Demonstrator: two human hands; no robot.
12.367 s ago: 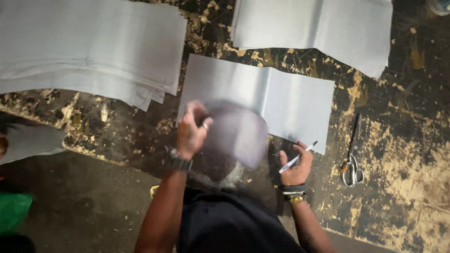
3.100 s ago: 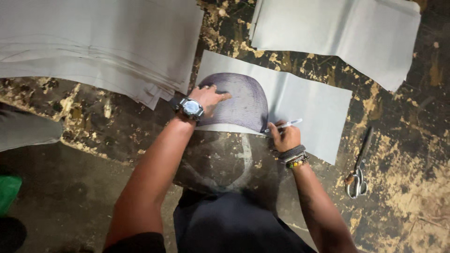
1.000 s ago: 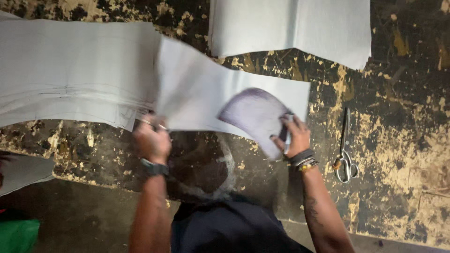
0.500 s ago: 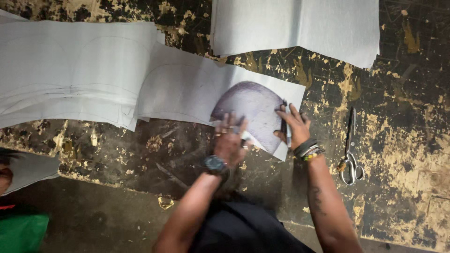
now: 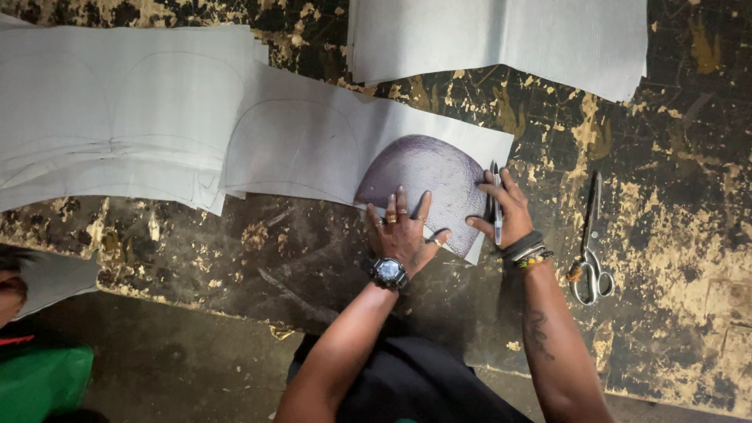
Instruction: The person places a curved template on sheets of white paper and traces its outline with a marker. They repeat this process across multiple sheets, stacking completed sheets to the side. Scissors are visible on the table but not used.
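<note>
Left hand (image 5: 403, 229) lies flat, fingers spread, palm pressing a dark purple dome-shaped template (image 5: 427, 184) onto a pale grey sheet (image 5: 313, 145), just right of frame centre. It grips nothing; it only bears down. Right hand (image 5: 501, 211) is closed on a pen (image 5: 496, 200), held upright against the template's right-hand curve, near the sheet's right edge.

Edges and room:
- The template's lower edge runs close to the sheet's lower right corner; little sheet shows beyond it there.
- Left of the template the same sheet carries a faint drawn dome outline, with open sheet around it.
- The sheet's left end overlaps a stack of sheets (image 5: 110, 117) filling the upper left of the frame.
- A further folded sheet (image 5: 501, 39) lies at upper centre and right, apart from the working sheet, with a strip of the scuffed black and yellow surface (image 5: 666, 313) between.
- Scissors (image 5: 589, 251) lie on the bare surface right of the right wrist, near but not touching. Open surface lies beyond them.

Hidden or unclear:
- The stack is cut off by the left and top frame edges; the upper sheet by the top edge.
- The pen tip is hard to make out against the template's rim.
- Lower left: a green object (image 5: 43, 380), partly cut off, kind unclear.
</note>
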